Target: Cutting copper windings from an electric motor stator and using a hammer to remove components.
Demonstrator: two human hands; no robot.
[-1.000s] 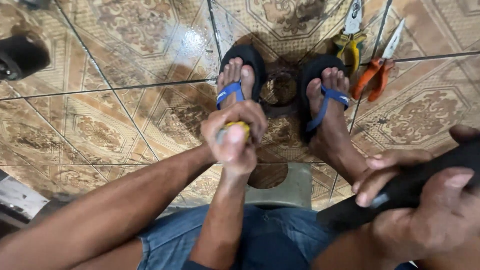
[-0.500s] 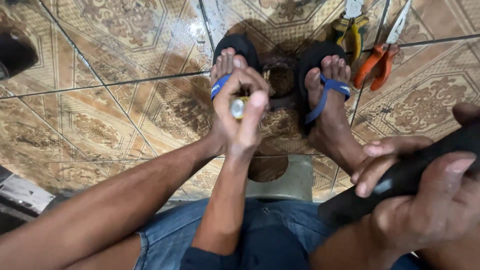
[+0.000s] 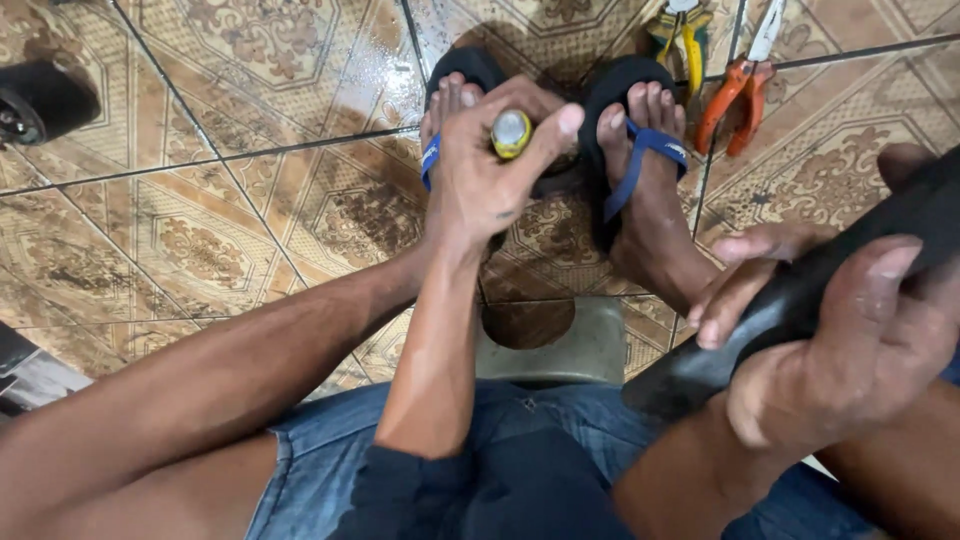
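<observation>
My left hand [image 3: 485,175] is raised over my feet and grips a small yellow tube [image 3: 511,133] with a silver end that faces the camera; the thumb lies along its right side. At the right, my right hand [image 3: 850,345] is closed around a black rubber tube [image 3: 800,300] that runs from my lap up to the right edge. The two hands are well apart. Below the left hand my feet rest in black sandals with blue straps [image 3: 640,150] on the patterned floor tiles.
Yellow-handled pliers [image 3: 685,35] and orange-handled pliers [image 3: 735,95] lie on the tiles beyond my right foot. A black round object [image 3: 40,100] sits at the far left. The grey seat of a stool [image 3: 570,350] shows between my legs.
My left hand has lifted and moved forward with the yellow tube, turning its silver end up towards the camera. My right hand keeps its hold on the black rubber tube.
</observation>
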